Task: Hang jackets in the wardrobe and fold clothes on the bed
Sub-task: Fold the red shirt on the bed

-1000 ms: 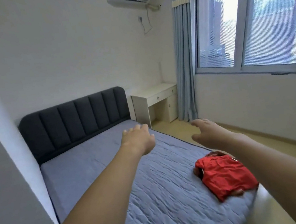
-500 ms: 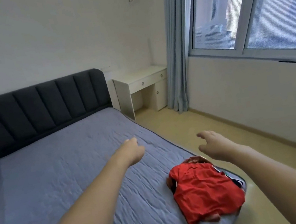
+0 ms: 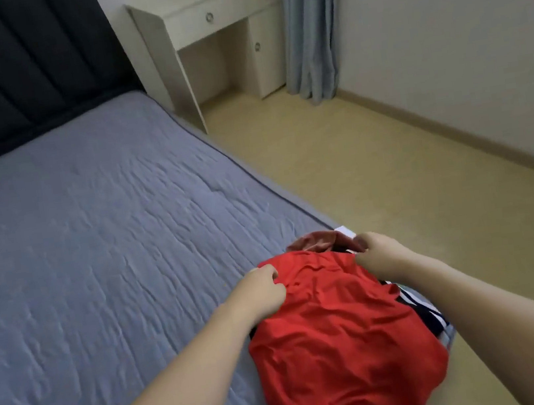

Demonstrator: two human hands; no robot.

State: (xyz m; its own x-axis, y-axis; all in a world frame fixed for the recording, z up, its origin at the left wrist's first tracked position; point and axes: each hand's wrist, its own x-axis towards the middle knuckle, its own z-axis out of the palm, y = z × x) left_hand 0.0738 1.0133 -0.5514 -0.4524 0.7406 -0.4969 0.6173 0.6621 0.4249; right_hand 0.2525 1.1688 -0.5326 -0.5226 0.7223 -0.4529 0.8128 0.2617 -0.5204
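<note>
**Me:** Clothes first. Left hand (image 3: 264,287) is curled, fingers pinching a fold at the far-left edge of the red garment (image 3: 340,333). Right hand (image 3: 375,253) is curled too, pinching the far-right edge of the same garment. Both hands sit at its top end, the end away from me.

**Partner:** Which way does it lie from the hands?

**Me:** Toward me. From both grips the red cloth runs back down to my body, long axis roughly along my line of sight, leaning a little to the right. It lies crumpled, not flat.

**Partner:** Which hand is nearer?

**Me:** Neither, by my judgement: each already has cloth. Left holds the inner side, over the bed (image 3: 92,245); right holds the outer side, near the mattress edge.

**Partner:** Where is the pile?

**Me:** On the bed's near-right corner, just beside the edge above the floor (image 3: 391,163).

**Partner:** Count.

**Me:** One red garment on top. Under it, one darker reddish-brown piece (image 3: 316,240) showing beyond the hands, and one dark, white-striped piece (image 3: 424,312) on the right. A brownish scrap at the near end may belong to the second; cannot tell. Three at least.

**Partner:** Next?

**Me:** Likely lift and draw left, onto the open mattress. No jacket or wardrobe in view.
</note>
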